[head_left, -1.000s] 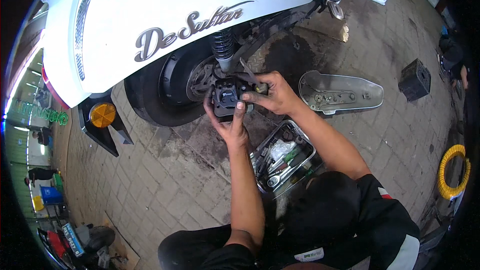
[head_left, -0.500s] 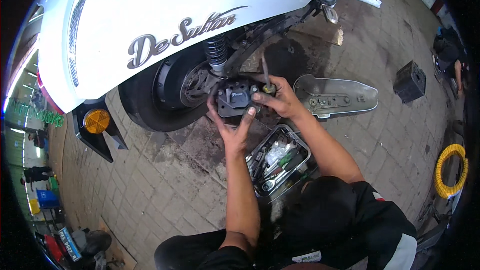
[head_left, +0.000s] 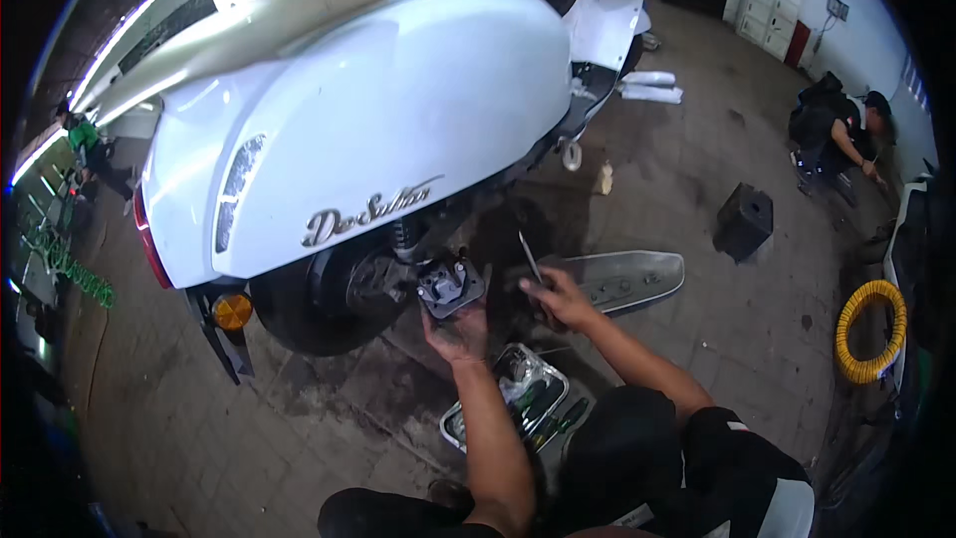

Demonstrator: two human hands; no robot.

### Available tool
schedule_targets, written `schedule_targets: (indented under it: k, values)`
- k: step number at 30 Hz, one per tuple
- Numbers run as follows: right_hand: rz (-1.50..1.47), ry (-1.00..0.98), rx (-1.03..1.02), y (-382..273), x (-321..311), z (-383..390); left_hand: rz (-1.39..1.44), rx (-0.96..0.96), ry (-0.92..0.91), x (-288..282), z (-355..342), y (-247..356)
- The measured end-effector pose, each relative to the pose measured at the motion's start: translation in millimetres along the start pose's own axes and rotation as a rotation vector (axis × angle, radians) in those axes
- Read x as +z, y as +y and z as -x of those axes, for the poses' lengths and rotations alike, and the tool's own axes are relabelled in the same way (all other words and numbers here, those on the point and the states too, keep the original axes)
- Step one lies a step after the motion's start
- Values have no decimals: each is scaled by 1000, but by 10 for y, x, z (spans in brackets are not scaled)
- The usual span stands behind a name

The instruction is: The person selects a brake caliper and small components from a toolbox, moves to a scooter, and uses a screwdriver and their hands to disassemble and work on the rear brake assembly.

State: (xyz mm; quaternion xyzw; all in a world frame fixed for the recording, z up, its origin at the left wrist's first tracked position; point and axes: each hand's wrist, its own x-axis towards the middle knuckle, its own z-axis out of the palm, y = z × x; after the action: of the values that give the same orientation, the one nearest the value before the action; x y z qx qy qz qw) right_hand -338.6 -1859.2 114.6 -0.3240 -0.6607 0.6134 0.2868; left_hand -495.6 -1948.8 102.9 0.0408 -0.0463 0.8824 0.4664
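Observation:
Beside the rear wheel (head_left: 289, 311) of a white scooter (head_left: 418, 90), my left hand (head_left: 460, 337) supports a dark, squarish metal part with bolts, which looks like a brake caliper (head_left: 450, 287). Its fingers wrap its underside and edge, and the part's face is turned up. To the right, my right hand (head_left: 560, 301) is closed round a screwdriver (head_left: 528, 251). The thin shaft points up and away, apart from the caliper; the handle is mostly hidden in the fingers. A shock absorber (head_left: 403, 239) stands just behind the caliper.
A tray of tools (head_left: 450, 428) lies below my hands, partly behind my left forearm. A long silver cover (head_left: 637, 279) rests on the paving beyond my right hand. Farther right are a black box (head_left: 745, 222), a coiled yellow hose (head_left: 871, 332) and a crouching person (head_left: 836, 134).
The view has tilted up, showing more of the scooter. My right hand has left the caliper and moved right with the screwdriver; my left hand alone holds the caliper.

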Motion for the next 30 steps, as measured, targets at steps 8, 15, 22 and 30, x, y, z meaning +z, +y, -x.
schedule_targets:
  k: [8, 15, 22, 30]
  values:
    - [574, -32, 330, 1274, -657, 1455, -59, -83, -117, 34, -354, -78]
    - [932, -299, 614, 1596, -686, 2169, -174, 118, 77, 59, -379, -196]
    - [969, -413, 211, 1991, -796, 1647, -126, 21, 91, 167, -511, -125]
    - [960, -475, 9, 2239, -613, 1243, -269, -146, 215, 26, -426, 77]
